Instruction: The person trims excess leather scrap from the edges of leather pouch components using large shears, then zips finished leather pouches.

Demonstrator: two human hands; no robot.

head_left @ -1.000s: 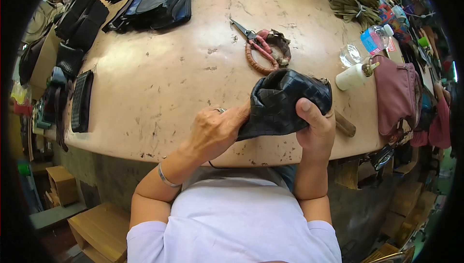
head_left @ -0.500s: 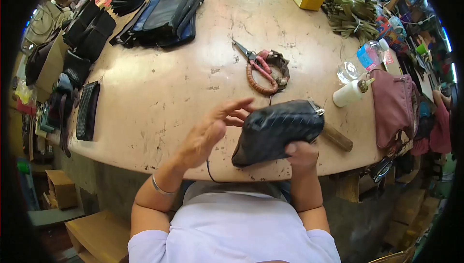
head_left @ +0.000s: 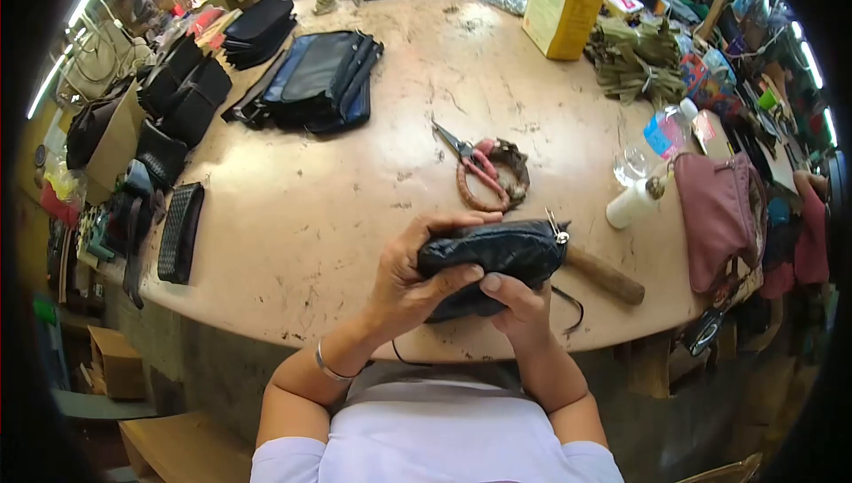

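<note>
Because the black pouch (head_left: 497, 248) looks soft and apt to sag, both hands seem needed to keep its shape. The left hand (head_left: 401, 283) wraps its left end, fingers over the top and thumb along the near face; the right hand (head_left: 525, 310) grasps the lower right part, thumb pressed on that same face. The thumbs nearly meet, perhaps to put pressure on one small area. The pouch is at the lower centre of the frame, above the near part of the table (head_left: 293, 217); whether its underside touches the top, I cannot tell.

Its surface is dark and supple with a dull sheen, its outline rounded, and a silvery zip pull (head_left: 561, 237) shows at its right end. Just beside it lies a smooth, round wooden handle (head_left: 612, 279), partly hidden. At the centre, scissors (head_left: 484, 164) with reddish grips rest by a ragged brown ring (head_left: 516, 183), probably left there for easy reach. At the right edge of the table, a slack pink bag (head_left: 719, 217) sits, maybe to free working room.
</note>
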